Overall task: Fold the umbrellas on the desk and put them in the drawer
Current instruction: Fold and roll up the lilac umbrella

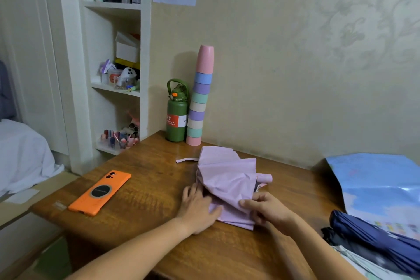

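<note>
Hands are working the lilac umbrella (227, 179) lying mid-surface (159, 188): left hand (197, 205) is pressing flat, fingers straight, on its near-left fabric; right hand (264, 208) is pinching a fold at its near-right edge. Its strap (185, 160) is trailing left. Navy umbrella (375, 236) is lying at right. Phone (101, 192) is sitting left; bottle (177, 116) and cup stack (200, 100) are standing behind.
</note>
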